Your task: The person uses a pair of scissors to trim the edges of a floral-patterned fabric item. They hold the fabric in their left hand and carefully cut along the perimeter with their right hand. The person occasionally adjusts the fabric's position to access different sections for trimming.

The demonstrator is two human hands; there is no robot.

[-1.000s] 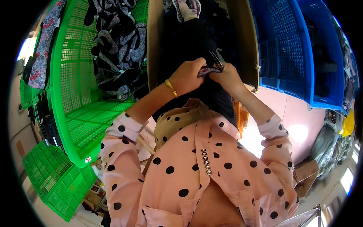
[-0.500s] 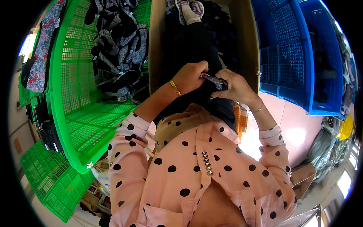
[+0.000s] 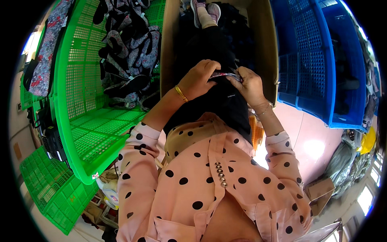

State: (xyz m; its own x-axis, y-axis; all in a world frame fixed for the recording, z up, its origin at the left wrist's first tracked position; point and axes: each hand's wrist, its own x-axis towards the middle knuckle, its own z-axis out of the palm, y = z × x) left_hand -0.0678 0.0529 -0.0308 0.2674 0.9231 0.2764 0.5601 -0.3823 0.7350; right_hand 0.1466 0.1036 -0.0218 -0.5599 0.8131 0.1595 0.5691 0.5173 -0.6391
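Between my two hands, over my lap, a narrow piece of floral fabric [image 3: 223, 74] with dark parts is stretched. My left hand [image 3: 200, 78] is closed on its left end, fingers curled over. At the other end, my right hand [image 3: 250, 84] pinches it between thumb and fingers. Much of the piece is hidden by the fingers and blends with my black trousers [image 3: 217, 101]. To the left, a green plastic basket [image 3: 86, 177] holds a pile of similar grey floral and black fabric pieces [image 3: 137, 52], some with small white labels.
Ahead, a cardboard box [image 3: 266, 48] with dark items surrounds my outstretched leg. Blue plastic crates [image 3: 332, 80] stand at the right. Another green crate [image 3: 52, 189] lies lower left. A floral strip [image 3: 50, 48] hangs over the far-left edge. Clear plastic bags [image 3: 342, 161] sit at the right.
Both hands have turned and the right hand has shifted right and slightly lower. The fabric, bunched and tilted before, is now drawn flatter between the hands.
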